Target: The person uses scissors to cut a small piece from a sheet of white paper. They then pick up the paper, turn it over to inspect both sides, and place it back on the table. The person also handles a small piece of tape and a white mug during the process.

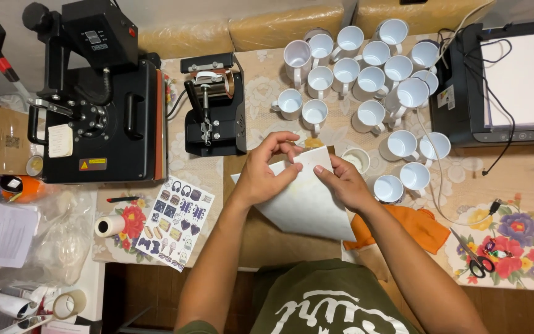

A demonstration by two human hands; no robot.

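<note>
Together both hands [267, 170] [344, 182] pinch smooth white paper [307, 204].

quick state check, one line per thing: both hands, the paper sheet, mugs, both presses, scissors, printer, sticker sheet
left hand: pinching the sheet's top edge
right hand: gripping the sheet's right edge
white sheet: held above the table, tilted
white mugs: upright, empty, clustered
flat heat press: closed
mug press: no mug loaded
scissors: lying on the table
printer: paper on top
sticker sheet: flat

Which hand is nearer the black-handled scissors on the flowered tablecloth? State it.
Right. The right hand holds the white sheet of paper on the side toward the black-handled scissors; the left hand grips the sheet's far side, farther away.
</note>
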